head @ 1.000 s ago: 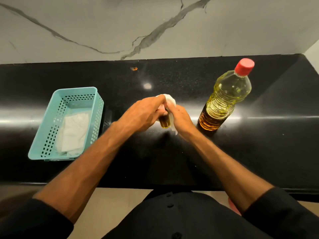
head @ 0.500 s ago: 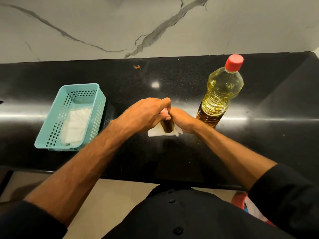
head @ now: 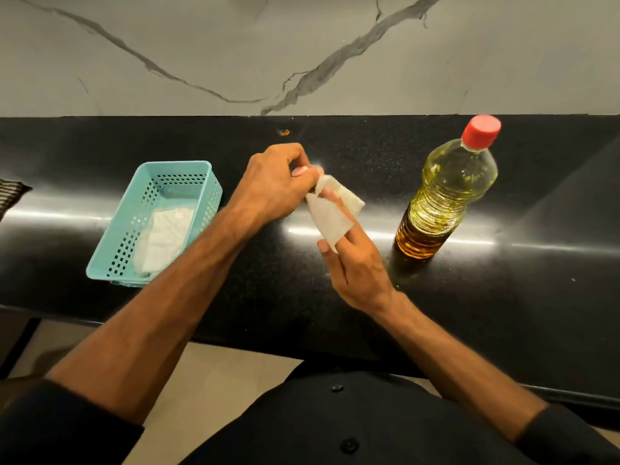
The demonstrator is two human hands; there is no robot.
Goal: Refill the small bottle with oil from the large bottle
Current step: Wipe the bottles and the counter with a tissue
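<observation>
Our right hand (head: 355,263) has its grip pinched on a white, crumpled paper tissue (head: 330,214), which drapes over the fingers. Our left hand (head: 278,186) is curled shut just left of it, fingertips pressed together at the tissue's upper edge. Whether the small bottle sits inside either grip, wrapped in the tissue, we cannot tell: it does not show.

The tall clear plastic bottle of yellow oil with a red screw cap (head: 446,196) stands upright on the glossy black stone desk (head: 503,297), cap on. Taking that bottle as our landmark, the right hand lies just to its left and a little nearer to us, apart from it; the left hand is farther left again. The turquoise perforated plastic basket (head: 110,260), holding more white tissue, is well to the left.

We judge the right hand is better placed to reach the big bottle, sideways across its upright axis.
</observation>
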